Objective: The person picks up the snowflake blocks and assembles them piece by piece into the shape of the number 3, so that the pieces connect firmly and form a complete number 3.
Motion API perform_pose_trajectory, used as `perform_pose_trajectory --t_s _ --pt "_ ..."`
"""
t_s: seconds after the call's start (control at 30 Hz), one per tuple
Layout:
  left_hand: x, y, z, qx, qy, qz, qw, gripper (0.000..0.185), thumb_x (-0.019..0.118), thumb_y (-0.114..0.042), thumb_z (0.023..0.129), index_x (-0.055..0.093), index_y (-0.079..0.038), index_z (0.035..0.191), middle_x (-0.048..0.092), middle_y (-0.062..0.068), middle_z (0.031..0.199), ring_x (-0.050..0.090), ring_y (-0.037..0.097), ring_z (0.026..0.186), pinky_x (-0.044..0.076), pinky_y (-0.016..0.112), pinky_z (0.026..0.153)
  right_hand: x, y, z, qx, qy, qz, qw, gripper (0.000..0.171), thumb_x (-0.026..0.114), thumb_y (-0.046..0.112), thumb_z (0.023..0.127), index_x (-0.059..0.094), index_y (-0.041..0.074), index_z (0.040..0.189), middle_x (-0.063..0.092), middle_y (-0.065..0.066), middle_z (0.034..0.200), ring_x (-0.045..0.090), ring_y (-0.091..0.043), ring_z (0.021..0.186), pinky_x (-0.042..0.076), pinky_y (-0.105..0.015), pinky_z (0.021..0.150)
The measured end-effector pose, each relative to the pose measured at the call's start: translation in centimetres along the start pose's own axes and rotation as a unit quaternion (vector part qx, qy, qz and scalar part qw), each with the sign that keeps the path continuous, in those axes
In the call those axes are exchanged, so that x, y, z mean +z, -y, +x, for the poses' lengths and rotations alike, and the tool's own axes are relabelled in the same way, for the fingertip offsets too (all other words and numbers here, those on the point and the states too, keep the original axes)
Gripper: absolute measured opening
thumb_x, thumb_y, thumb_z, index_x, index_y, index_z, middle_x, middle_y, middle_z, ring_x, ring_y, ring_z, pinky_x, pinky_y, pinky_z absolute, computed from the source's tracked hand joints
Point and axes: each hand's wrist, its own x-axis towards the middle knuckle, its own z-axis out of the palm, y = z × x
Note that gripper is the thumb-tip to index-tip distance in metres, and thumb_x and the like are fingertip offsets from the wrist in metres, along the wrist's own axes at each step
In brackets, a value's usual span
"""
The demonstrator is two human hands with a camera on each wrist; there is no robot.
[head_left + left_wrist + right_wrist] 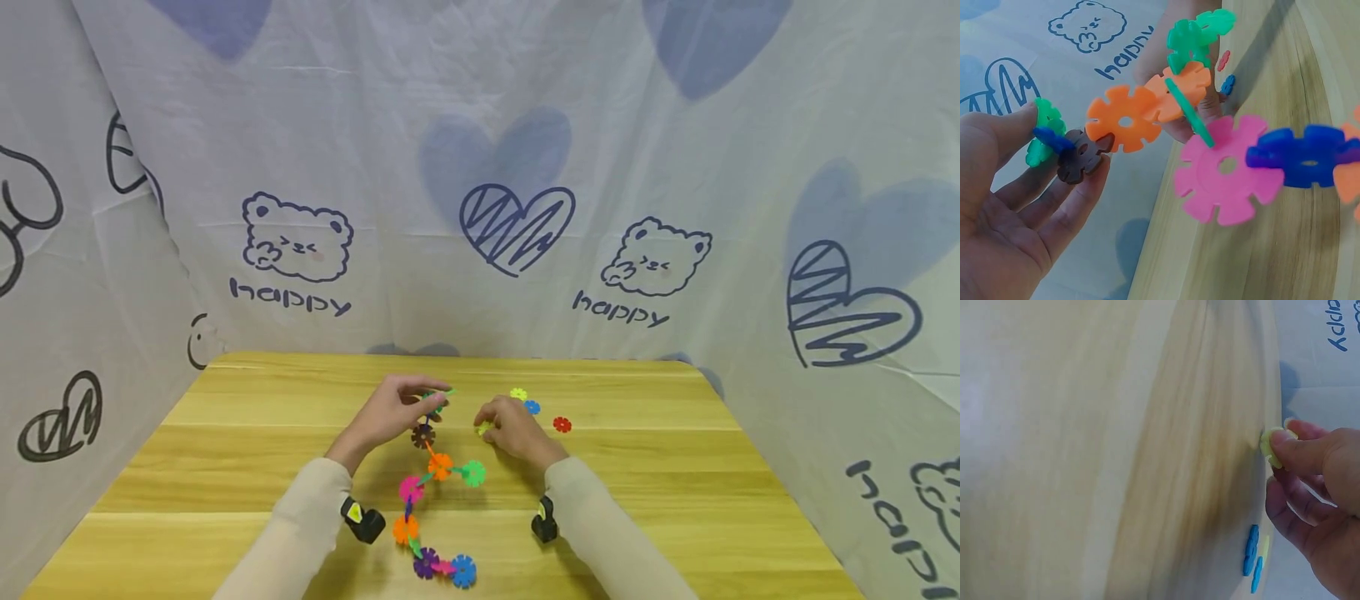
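Note:
A winding chain of interlocking plastic snowflake discs runs toward me, with a brown disc (pixel 423 436), orange disc (pixel 440 467), pink disc (pixel 1229 165) and a blue disc (pixel 463 572) at its near end. A light green disc (pixel 473 473) branches off to the right. My left hand (pixel 392 410) holds the far end, thumb on a green disc (pixel 1039 151) and fingers behind the brown one. To the right, my right hand (pixel 517 429) pinches a loose yellow disc (pixel 1270 447) between thumb and fingertips, apart from the chain.
Beyond my right hand lie a second yellow disc (pixel 518 393), a blue disc (pixel 532 407) and a red disc (pixel 562 425) on the wooden table (pixel 667 492). A white printed cloth (pixel 405 283) hangs behind the table and along both sides.

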Motion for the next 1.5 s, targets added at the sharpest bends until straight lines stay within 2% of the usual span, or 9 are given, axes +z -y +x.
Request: perform_pose_trajectory --t_s 0.33,0.6,0.77,0.87,0.93,1.13,1.23,1.43,1.5 --pt "0.0 0.2 0.3 0.010 -0.008 0.003 0.9999 0.029 0.063 -0.023 0.104 0.071 -0.009 0.129 0.073 0.023 0.117 0.074 0.016 0.082 0.053 0.029 0.055 -0.9 0.0 0.0 0.005 -0.014 0.037 0.999 0.015 0.074 0.005 0.093 0.078 0.006 0.108 0.074 -0.008 0.099 0.062 -0.013 0.080 0.054 -0.027 0.072" --pt "0.2 0.0 0.0 0.012 -0.008 0.002 0.9999 0.030 0.063 -0.022 0.104 0.071 -0.006 0.129 0.072 0.024 0.118 0.074 0.015 0.083 0.052 0.025 0.055 -2.1 0.5 -0.2 -0.001 -0.046 0.068 0.997 0.015 0.074 0.002 0.092 0.079 0.002 0.106 0.073 -0.011 0.091 0.063 -0.010 0.065 0.053 -0.020 0.060" --pt "0.3 -0.1 0.0 0.010 -0.009 -0.002 0.9999 0.030 0.063 -0.022 0.104 0.071 -0.007 0.129 0.073 0.023 0.117 0.074 0.016 0.083 0.051 0.024 0.055 -2.6 0.7 -0.2 0.011 -0.063 0.079 0.995 0.017 0.071 0.000 0.094 0.078 0.001 0.109 0.075 -0.013 0.093 0.064 -0.010 0.062 0.052 -0.019 0.056" --pt "0.3 -0.1 0.0 0.008 -0.010 -0.002 0.9999 0.030 0.063 -0.022 0.104 0.071 -0.007 0.129 0.074 0.020 0.116 0.074 0.015 0.083 0.052 0.024 0.055 -2.8 0.8 -0.2 0.021 -0.074 0.082 0.994 0.018 0.069 0.001 0.096 0.078 0.005 0.111 0.077 -0.011 0.094 0.064 -0.009 0.063 0.052 -0.019 0.056" --pt "0.3 -0.1 0.0 0.008 -0.010 -0.003 0.9999 0.030 0.063 -0.021 0.104 0.071 -0.007 0.129 0.074 0.020 0.115 0.075 0.016 0.083 0.052 0.024 0.055 -3.0 1.0 -0.3 0.024 -0.081 0.085 0.993 0.018 0.068 0.002 0.097 0.078 0.007 0.111 0.077 -0.010 0.092 0.066 -0.012 0.064 0.053 -0.020 0.057" --pt "0.4 -0.1 -0.1 0.006 -0.011 -0.005 0.9999 0.030 0.063 -0.022 0.104 0.071 -0.007 0.129 0.075 0.019 0.115 0.075 0.017 0.083 0.053 0.025 0.056 -3.8 1.5 -0.4 0.033 -0.084 0.119 0.989 0.019 0.069 0.005 0.098 0.077 0.008 0.115 0.077 -0.014 0.095 0.074 -0.036 0.077 0.056 -0.020 0.060" --pt "0.3 -0.2 -0.2 0.004 -0.011 -0.003 0.9999 0.030 0.064 -0.023 0.104 0.071 -0.008 0.129 0.074 0.020 0.116 0.075 0.016 0.084 0.054 0.025 0.057 -4.3 1.9 -0.4 0.030 -0.087 0.146 0.985 0.021 0.071 0.005 0.097 0.077 0.006 0.116 0.077 -0.017 0.097 0.075 -0.037 0.078 0.059 -0.023 0.063" --pt "0.2 -0.3 -0.2 0.004 -0.015 0.003 0.9999 0.030 0.064 -0.023 0.104 0.071 -0.009 0.130 0.074 0.020 0.116 0.074 0.015 0.083 0.055 0.026 0.058 -5.3 2.7 -0.1 0.035 -0.095 0.193 0.976 0.018 0.071 0.006 0.097 0.076 0.004 0.114 0.076 -0.017 0.096 0.072 -0.017 0.071 0.064 -0.045 0.076" --pt "0.2 -0.3 -0.1 0.003 -0.016 0.002 0.9999 0.030 0.064 -0.023 0.104 0.070 -0.009 0.130 0.074 0.021 0.116 0.074 0.015 0.084 0.055 0.027 0.058 -5.4 2.9 0.0 0.036 -0.097 0.204 0.974 0.019 0.071 0.006 0.097 0.076 0.004 0.114 0.077 -0.018 0.098 0.074 -0.021 0.075 0.064 -0.046 0.077"
